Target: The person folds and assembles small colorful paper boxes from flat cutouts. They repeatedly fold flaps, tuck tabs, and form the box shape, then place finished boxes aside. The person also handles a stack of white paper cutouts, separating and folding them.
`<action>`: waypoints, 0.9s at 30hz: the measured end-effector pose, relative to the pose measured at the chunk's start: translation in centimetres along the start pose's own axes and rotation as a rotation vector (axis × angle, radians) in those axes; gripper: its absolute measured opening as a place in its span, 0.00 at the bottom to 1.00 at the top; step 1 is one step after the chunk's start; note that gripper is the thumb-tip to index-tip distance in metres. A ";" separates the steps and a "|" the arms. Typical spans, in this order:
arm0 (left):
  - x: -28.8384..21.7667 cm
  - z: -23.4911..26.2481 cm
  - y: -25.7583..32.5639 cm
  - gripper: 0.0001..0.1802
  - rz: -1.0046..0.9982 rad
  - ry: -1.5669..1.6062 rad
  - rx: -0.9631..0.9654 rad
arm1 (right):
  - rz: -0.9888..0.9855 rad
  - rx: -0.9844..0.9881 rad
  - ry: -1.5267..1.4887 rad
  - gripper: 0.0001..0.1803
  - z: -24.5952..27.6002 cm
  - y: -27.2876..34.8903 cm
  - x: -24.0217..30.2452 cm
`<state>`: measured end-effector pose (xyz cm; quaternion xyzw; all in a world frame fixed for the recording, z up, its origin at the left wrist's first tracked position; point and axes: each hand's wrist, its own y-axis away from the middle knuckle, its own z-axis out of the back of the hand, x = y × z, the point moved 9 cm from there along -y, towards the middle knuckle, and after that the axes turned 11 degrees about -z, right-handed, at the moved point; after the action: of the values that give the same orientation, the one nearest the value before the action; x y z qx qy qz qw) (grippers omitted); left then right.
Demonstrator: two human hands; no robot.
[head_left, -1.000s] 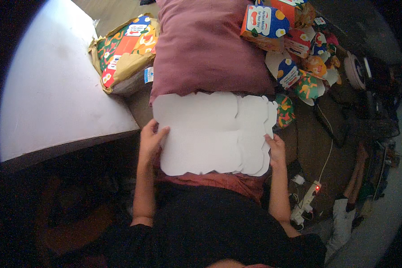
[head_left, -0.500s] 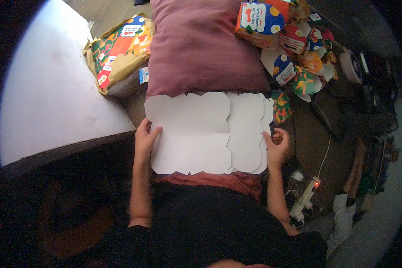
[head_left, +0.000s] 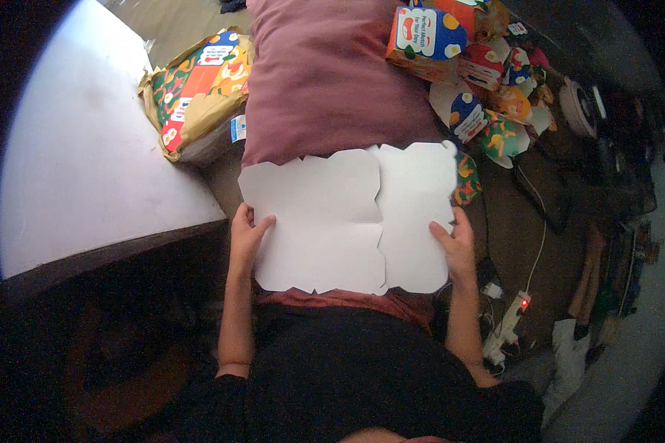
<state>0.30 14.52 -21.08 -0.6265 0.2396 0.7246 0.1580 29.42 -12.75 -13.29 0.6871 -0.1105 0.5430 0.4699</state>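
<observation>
Two overlapping white die-cut card sheets with notched, wavy edges lie in front of me, over the near end of a mauve pillow. The left white card sheet (head_left: pixel 314 221) has a faint crease across it and covers part of the right white card sheet (head_left: pixel 417 214). At the left sheet's outer edge, my left hand (head_left: pixel 250 230) grips with the thumb on top and fingers beneath. My right hand (head_left: pixel 457 240) pinches the right sheet's outer edge in the same way, its fingers partly hidden underneath.
Beyond the sheets stretches the mauve pillow (head_left: pixel 332 88). Colourful printed cartons (head_left: pixel 428 37) are heaped at the far right. A torn brown paper package (head_left: pixel 199 88) of printed card sits left, beside a white surface (head_left: pixel 89 148). A power strip (head_left: pixel 506 328) with cables lies right.
The right-hand sheets, earlier fanned in several layers, now show as one sheet, raised slightly at the far side. My right thumb has come onto its top face.
</observation>
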 end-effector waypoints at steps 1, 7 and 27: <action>0.1 0.0 0.0 0.22 0.003 0.007 -0.004 | 0.019 -0.021 0.012 0.20 0.7 1.0 0.6; 0.4 -0.1 -0.1 0.22 0.012 0.051 -0.014 | 0.207 -0.348 0.066 0.29 8.5 6.4 4.1; -13.0 -5.6 4.3 0.46 0.016 0.633 0.159 | 0.228 0.014 0.086 0.33 -0.4 4.4 2.8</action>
<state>4.83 8.80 -8.22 -0.8044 0.3378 0.4741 0.1184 27.33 -13.77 -8.63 0.6494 -0.1638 0.6227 0.4046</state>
